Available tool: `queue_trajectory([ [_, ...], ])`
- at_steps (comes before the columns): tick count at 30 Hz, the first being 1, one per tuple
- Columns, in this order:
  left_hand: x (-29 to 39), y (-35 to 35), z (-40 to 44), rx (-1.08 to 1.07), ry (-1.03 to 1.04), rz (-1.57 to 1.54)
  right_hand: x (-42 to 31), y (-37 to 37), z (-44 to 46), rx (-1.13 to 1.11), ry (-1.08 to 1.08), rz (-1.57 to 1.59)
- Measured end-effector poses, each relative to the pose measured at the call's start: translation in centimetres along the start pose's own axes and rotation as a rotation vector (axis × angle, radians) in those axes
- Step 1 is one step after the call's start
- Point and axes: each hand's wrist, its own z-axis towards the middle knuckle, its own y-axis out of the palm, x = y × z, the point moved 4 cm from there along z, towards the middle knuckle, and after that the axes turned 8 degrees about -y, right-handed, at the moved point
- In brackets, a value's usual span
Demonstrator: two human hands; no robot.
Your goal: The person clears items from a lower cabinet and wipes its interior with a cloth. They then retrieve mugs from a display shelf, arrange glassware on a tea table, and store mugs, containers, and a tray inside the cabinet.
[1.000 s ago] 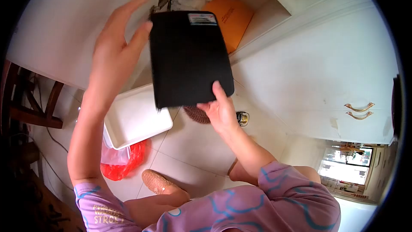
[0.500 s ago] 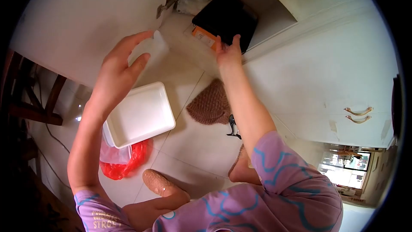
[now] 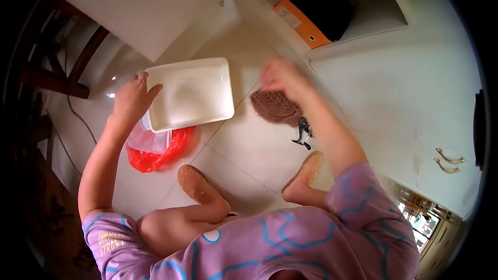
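Note:
My left hand (image 3: 136, 96) is at the left edge of a shallow white tray (image 3: 194, 93), its fingers apart and holding nothing; whether it touches the rim I cannot tell. Under the tray's near left corner lie a clear plastic container (image 3: 150, 140) and a red plastic bag (image 3: 150, 162). My right hand (image 3: 282, 78), smeared by motion, hovers over a brown knitted piece (image 3: 275, 108) on the floor. Beside that, partly behind my right forearm, sits a black item with a crank-like arm (image 3: 302, 134). An orange box (image 3: 303, 23) with a black flat-sided object (image 3: 319, 2) on it stands in the open cabinet.
An open white cabinet door (image 3: 150, 5) is at upper left. Closed cabinet doors with gold handles (image 3: 449, 162) line the right side. Dark wooden furniture legs (image 3: 88, 57) and a cable (image 3: 78, 114) are at left. My slippered feet (image 3: 194, 184) rest on the tiles.
My right hand has come away from the orange box and black object, back over the knitted piece. My left hand has lowered from the cabinet door to the tray's edge. The view has shifted.

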Motion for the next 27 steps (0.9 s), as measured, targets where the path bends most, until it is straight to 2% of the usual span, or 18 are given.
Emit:
queue_trajectory([
  [1,-0.7,0.7,-0.2,0.0,-0.015,0.003,3.8,2.1,-0.5,-0.222,0.012,-0.062],
  [3,-2.0,2.0,-0.2,0.021,-0.05,0.007,6.8,7.2,-2.5,-0.292,0.078,-0.331],
  [6,-5.8,6.4,1.5,-0.07,-0.048,-0.089,9.1,11.6,-2.3,-0.283,0.107,-0.403],
  [7,-7.0,8.2,2.3,-0.098,-0.047,-0.123,11.3,12.0,-0.7,-0.219,0.006,-0.536],
  [9,-10.1,11.4,3.7,-0.109,-0.529,-0.601,12.4,13.3,0.1,-0.14,-0.096,-0.664],
  [10,-8.9,10.1,3.1,-0.11,-0.515,-0.603,12.3,13.7,-0.1,-0.093,-0.114,-0.723],
  [11,-7.7,9.3,1.6,-0.236,-0.556,-0.797,12.1,13.7,-0.4,-0.043,-0.13,-0.785],
  [12,-6.3,9.0,0.5,-0.37,-0.592,-0.988,10.8,13.8,-1.4,-0.08,-0.121,-0.707],
  [13,-6.4,9.7,0.6,-0.381,-0.577,-0.99,11.2,13.8,-1.4,-0.064,-0.114,-0.708],
  [15,-7.0,11.5,1.3,-0.551,-0.454,-1.231,11.9,14.2,-1.0,-0.07,-0.144,-0.743],
  [16,-7.1,10.9,1.4,-0.553,-0.443,-1.23,12.3,14.0,-0.7,-0.092,-0.095,-0.689],
  [18,-7.4,9.7,1.0,-0.72,-0.414,-1.009,12.5,13.1,-1.1,-0.136,-0.127,-0.576],
  [20,-7.8,9.5,-0.4,-0.721,-0.468,-1.053,10.4,11.2,-2.6,-0.295,-0.125,-0.348],
  [21,-7.8,9.2,-0.9,-0.721,-0.531,-1.097,9.1,9.6,-3.8,-0.189,-0.163,-0.355],
  [23,-5.3,7.5,-2.3,-0.708,-0.496,-1.243,8.1,4.5,-4.4,0.033,-0.257,-0.344],
  [24,-4.0,6.3,-2.9,-0.705,-0.479,-1.242,7.2,1.9,-5.0,0.246,-0.319,-0.467],
  [25,-2.7,5.1,-3.7,-0.76,-0.503,-1.272,6.9,-0.3,-4.9,0.301,-0.424,-0.794],
  [27,0.5,2.9,-4.2,-0.813,-0.515,-1.293,9.1,-2.0,-5.0,0.307,-0.22,-1.251],
])
